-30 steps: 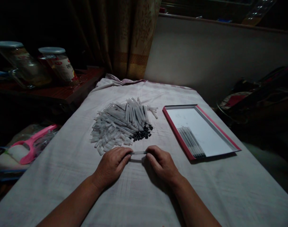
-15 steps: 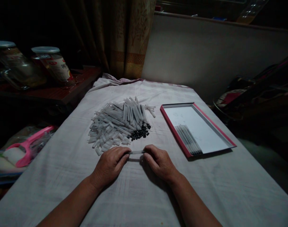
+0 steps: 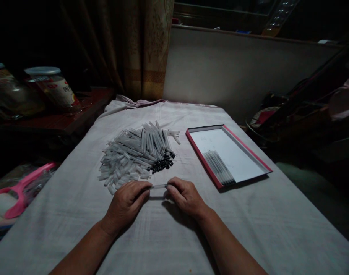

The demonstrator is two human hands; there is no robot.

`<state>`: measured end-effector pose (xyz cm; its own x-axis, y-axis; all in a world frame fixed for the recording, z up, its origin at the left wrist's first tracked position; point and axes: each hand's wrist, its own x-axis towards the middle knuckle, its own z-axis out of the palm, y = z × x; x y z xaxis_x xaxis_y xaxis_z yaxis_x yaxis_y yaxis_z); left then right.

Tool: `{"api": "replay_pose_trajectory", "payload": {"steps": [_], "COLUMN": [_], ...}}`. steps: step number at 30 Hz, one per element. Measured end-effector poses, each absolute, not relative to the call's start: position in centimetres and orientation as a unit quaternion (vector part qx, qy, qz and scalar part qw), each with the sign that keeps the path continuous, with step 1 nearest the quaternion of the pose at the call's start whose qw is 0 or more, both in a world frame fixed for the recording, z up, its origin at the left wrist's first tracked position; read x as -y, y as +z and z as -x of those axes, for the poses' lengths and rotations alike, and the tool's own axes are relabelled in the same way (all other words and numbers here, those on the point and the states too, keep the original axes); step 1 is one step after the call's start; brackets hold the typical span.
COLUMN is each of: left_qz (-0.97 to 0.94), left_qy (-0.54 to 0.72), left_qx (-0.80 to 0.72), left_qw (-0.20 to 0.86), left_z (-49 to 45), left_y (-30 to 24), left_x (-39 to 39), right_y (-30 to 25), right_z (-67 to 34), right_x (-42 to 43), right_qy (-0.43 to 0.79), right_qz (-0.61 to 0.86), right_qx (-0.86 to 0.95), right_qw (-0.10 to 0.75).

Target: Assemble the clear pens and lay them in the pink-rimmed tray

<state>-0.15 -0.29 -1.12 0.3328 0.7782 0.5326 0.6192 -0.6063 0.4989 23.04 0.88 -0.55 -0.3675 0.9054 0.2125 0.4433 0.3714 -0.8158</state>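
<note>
Pale cloth (image 3: 145, 244): L hand (image 3: 125, 202) & R hand (image 3: 186, 196) pinch tube (image 3: 159, 186), axis approx. L-R.

There are two hands (image 3: 127, 202), one held tube (image 3: 158, 186), one box (image 3: 233, 151) (heap (image 3: 130, 151) uncountable).

Red-sided, white-floored tray (image 3: 202, 161); black caps (image 3: 163, 164); pale cloth (image 3: 151, 240) (faintly checked); golden-brown curtain (image 3: 153, 47), tree-patterned

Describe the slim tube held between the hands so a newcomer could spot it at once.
On the pale cloth, find the heap of tubes left of the shallow red-edged box. Just nearer the camera, the left hand and right hand hold the slim tube by its ends. It alone is held; others lie heaped or boxed.
</note>
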Motion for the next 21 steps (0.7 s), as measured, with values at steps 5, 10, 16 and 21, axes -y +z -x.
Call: {"api": "replay_pose_trajectory", "payload": {"steps": [5,10,16,21], "left_qz": [-0.804,-0.811,-0.829,-0.805], "left_qy": [0.385,0.386,0.362,0.336], "left_qx": [-0.442,-0.432,-0.422,-0.490], "left_qw": [0.101,0.081,0.063,-0.014], "left_z": [0.2,0.0,-0.8,0.8], "left_y": [-1.3,-1.2,-1.2,-1.4], "left_x": [0.2,0.3,0.2,-1.0], "right_y": [-0.6,-0.5,-0.8,-1.0], "right_z": [-23.2,-22.9,-22.4,-24.5], "right_x": [-1.1,-1.0,-1.1,-2.5], "right_qy": [0.326,0.377,0.423,0.476], "right_qz": [0.440,0.440,0.432,0.503], "right_qx": [0.761,0.731,0.695,0.558], "right_qw": [0.349,0.361,0.390,0.458]}}
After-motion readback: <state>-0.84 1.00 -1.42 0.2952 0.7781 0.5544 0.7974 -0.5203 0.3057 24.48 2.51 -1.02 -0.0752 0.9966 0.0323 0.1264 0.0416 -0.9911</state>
